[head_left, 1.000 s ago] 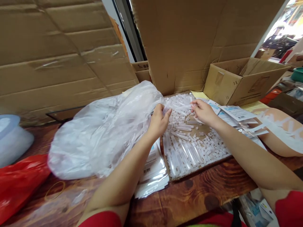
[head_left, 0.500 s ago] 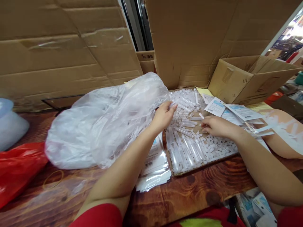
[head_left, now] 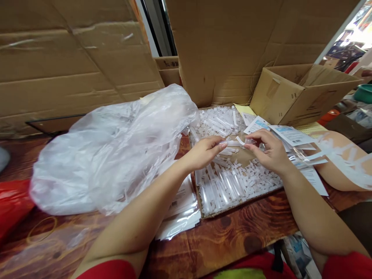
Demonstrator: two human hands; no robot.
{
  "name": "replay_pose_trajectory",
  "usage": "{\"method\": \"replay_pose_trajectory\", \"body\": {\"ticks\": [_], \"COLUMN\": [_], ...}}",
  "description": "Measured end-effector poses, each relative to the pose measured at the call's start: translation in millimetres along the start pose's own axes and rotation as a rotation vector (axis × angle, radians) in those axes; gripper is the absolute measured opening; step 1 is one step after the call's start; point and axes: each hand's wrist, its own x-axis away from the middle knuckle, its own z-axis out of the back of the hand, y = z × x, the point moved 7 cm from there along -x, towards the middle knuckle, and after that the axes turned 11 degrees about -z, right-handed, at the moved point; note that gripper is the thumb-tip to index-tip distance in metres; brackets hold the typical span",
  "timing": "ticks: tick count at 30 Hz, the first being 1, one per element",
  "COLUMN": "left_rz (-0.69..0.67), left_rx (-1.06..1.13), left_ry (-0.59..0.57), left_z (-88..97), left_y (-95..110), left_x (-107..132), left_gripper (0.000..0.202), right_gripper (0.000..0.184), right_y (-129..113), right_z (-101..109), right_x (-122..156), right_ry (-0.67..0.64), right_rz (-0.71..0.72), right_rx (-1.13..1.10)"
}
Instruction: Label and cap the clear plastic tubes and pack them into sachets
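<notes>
My left hand (head_left: 205,152) pinches one end of a small clear plastic tube (head_left: 232,143), held level above a flat cardboard tray (head_left: 247,197). My right hand (head_left: 269,149) is closed at the tube's other end, its fingertips on a small clear cap (head_left: 250,141). The tray holds several clear tubes in rows near its front and many small white caps scattered over it. A large clear plastic bag (head_left: 110,151), crumpled and full, lies just left of my left hand.
Printed sachets (head_left: 180,215) are stacked left of the tray and printed cards (head_left: 290,135) fan out to its right. An open cardboard box (head_left: 302,95) stands at the back right. Another person's forearm (head_left: 340,162) rests at the right. Cardboard sheets line the back; a red bag (head_left: 11,205) lies far left.
My right hand rose from the tray's caps and met my left hand over the tray. The left hand moved right from the bag's edge with the tube. The camera view shifted slightly.
</notes>
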Motion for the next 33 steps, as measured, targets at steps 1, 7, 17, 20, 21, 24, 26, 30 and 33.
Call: {"method": "replay_pose_trajectory", "body": {"ticks": [1,7,17,20,21,24,26,30,33], "left_rz": [-0.017,-0.121,-0.135,-0.052,-0.035,-0.01,0.004,-0.014,-0.014], "left_rx": [-0.02,-0.035,-0.164,-0.075,-0.059,-0.049,-0.05,-0.048,-0.032], "left_ry": [-0.021,-0.099,-0.09,-0.076,-0.076,-0.078,-0.073,-0.079,-0.077], "left_z": [-3.2,-20.2,-23.0,-23.5,-23.8,-24.0,-23.8,-25.0,-24.5], "left_y": [3,20,26,21,20,19,17,16,17], "left_x": [0,-1,2,3,4,5,5,4,3], "left_gripper": [0.039,0.035,0.021,0.018,0.019,0.021,0.022,0.022,0.022], "right_gripper": [0.012,0.013,0.051,0.045,0.042,0.045,0.04,0.035,0.032], "right_y": [-4,-16,11,8,7,9,9,8,8], "right_z": [-1,-9,-26,-22,-22,-24,-23,-22,-23], "right_x": [1,8,11,10,10,11,12,12,12], "right_ry": [0.006,-0.066,-0.27,-0.214,-0.208,-0.24,-0.232,-0.209,-0.212], "right_rz": [0.034,0.14,-0.342,-0.324,-0.321,-0.362,-0.358,-0.338,-0.331], "right_rx": [-0.015,-0.064,-0.163,-0.167,-0.159,-0.137,-0.161,-0.149,-0.135]}}
